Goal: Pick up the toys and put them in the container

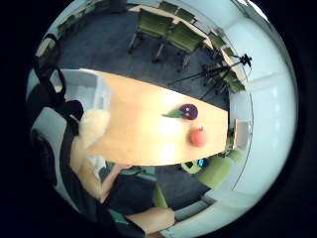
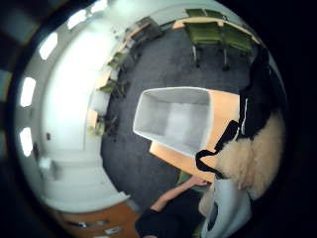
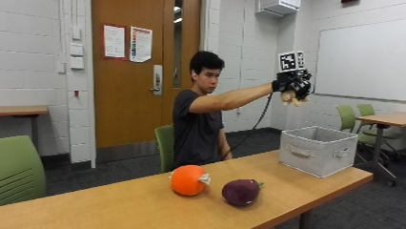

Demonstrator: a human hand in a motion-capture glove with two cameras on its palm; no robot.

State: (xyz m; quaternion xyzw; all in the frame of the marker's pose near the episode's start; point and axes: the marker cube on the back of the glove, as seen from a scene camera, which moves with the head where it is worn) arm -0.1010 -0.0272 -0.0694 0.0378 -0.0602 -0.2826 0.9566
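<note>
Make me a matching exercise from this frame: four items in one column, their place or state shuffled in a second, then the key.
Items:
1. orange pumpkin toy
2. purple eggplant toy
3. fuzzy tan toy
4. grey fabric bin

Places or states:
A. held in the gloved right hand, raised in the air
B. at the table's far end, open top
C. on the table, nearest the front edge
D. on the table, just behind the purple toy, on the side away from the bin

Pairs: 1-D, 2-C, 3-A, 4-B

- I'm looking into a classroom or meeting room: white block walls, a whiteboard (image 3: 361,59), a wooden door (image 3: 136,71) with notices.
- Long tables (image 3: 158,200) and green chairs (image 3: 19,169) on grey carpet (institutional, not domestic).
</note>
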